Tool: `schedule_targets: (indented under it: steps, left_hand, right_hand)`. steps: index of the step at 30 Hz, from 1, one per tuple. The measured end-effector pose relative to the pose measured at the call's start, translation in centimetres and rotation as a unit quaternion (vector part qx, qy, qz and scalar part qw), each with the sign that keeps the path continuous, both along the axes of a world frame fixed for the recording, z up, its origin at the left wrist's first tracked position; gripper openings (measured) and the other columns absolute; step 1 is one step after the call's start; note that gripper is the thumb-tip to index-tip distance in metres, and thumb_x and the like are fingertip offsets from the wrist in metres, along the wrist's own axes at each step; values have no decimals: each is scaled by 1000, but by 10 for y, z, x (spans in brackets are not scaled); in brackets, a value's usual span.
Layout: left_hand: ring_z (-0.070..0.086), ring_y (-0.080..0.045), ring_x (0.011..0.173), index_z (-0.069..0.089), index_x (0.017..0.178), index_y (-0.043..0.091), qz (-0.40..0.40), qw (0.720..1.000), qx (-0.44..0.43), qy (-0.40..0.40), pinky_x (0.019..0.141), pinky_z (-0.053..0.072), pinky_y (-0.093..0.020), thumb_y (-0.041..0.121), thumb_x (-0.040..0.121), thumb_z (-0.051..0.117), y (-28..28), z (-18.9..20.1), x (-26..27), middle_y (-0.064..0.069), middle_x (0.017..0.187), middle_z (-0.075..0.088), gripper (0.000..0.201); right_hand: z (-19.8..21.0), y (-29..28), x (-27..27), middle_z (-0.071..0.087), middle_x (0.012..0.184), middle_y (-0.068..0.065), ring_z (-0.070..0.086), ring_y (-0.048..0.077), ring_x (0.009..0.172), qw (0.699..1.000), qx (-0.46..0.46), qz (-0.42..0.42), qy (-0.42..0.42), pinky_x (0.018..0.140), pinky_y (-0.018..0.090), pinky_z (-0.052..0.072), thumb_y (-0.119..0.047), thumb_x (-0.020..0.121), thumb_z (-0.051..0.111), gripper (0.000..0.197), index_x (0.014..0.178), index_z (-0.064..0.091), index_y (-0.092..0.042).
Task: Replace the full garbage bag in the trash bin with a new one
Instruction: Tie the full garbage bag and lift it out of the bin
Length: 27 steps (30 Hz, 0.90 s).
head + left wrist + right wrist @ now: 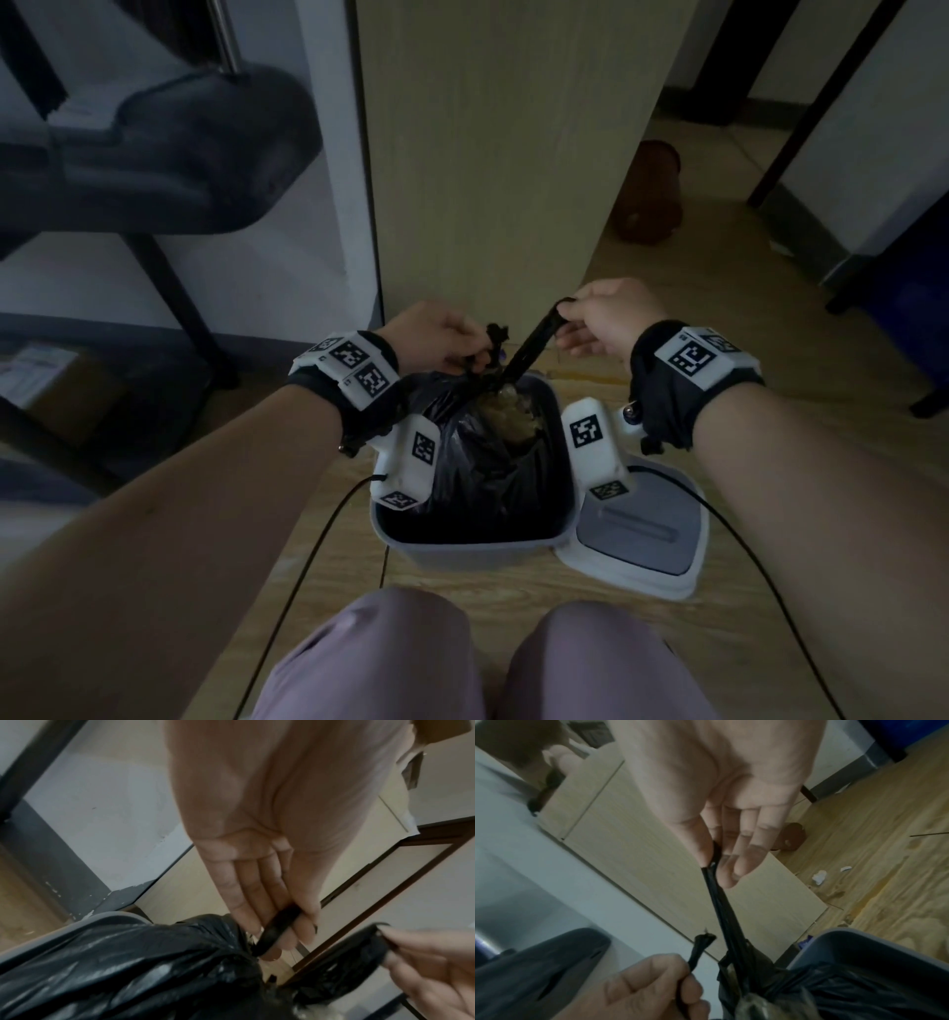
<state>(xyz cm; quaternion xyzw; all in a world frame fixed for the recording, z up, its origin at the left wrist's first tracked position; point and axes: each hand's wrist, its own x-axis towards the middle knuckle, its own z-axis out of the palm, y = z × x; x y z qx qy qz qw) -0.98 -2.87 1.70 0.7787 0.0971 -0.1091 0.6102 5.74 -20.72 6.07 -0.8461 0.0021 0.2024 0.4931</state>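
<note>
A full black garbage bag [477, 452] sits in a small grey trash bin [562, 462] on the floor in front of my knees. Yellowish waste [513, 419] shows at its mouth. My left hand [444, 336] pinches one twisted black bag ear [276, 931] just above the bag; the ear's frayed end [703, 940] sticks up past the fingers. My right hand [598, 318] pinches the other ear [721, 902] between thumb and fingers and holds it stretched taut, up and to the right. Both ears meet at the gathered bag neck [488, 380].
The bin's white and grey lid [647, 534] lies on the wooden floor right of the bin. A pale wood cabinet panel [508, 154] stands straight behind it. A dark chair [169, 154] is at the left, a brown object [649, 198] and paper scraps [820, 877] at the right.
</note>
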Motion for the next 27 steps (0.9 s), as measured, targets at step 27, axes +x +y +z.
schedule_targets:
  steps: [27]
  left_hand:
    - [56,12,44,75,84,6,-69,981,180,-25,51,43,0,25,84,67,-9,27,-2,16,52,66,21]
  right_hand:
    - [12,9,-25,68,85,8,64,12,60,986,-36,156,52,53,18,55,-2,82,66,28,108,64,-12]
